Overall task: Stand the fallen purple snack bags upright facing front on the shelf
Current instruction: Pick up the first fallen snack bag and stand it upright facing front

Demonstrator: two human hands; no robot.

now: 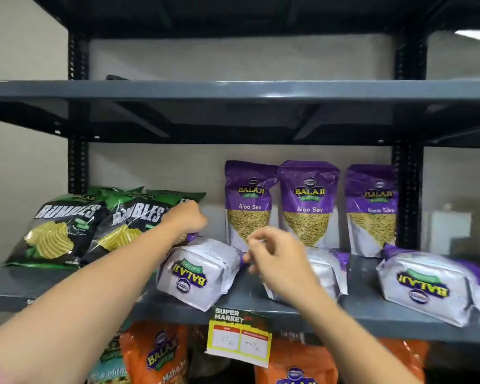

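Note:
Three purple Aloo Sev bags stand upright at the back of the shelf (261, 303): left (247, 200), middle (308, 203) and right (372, 209). In front of them three more lie fallen with their silver bottoms toward me: left (200, 273), middle (330, 270) and right (432, 286). My left hand (186, 217) reaches over the far top end of the left fallen bag, with its fingers curled down out of sight. My right hand (272, 253) hovers between the left and middle fallen bags. Its fingers are loosely curled and apart, close to the left bag's right edge, and hold nothing.
Black and green Rumbles chip bags (56, 231) lean at the left of the same shelf, right beside my left hand. A yellow price tag (239, 339) hangs from the shelf's front edge. Orange snack bags (155, 353) fill the shelf below. Another shelf board (233, 90) runs overhead.

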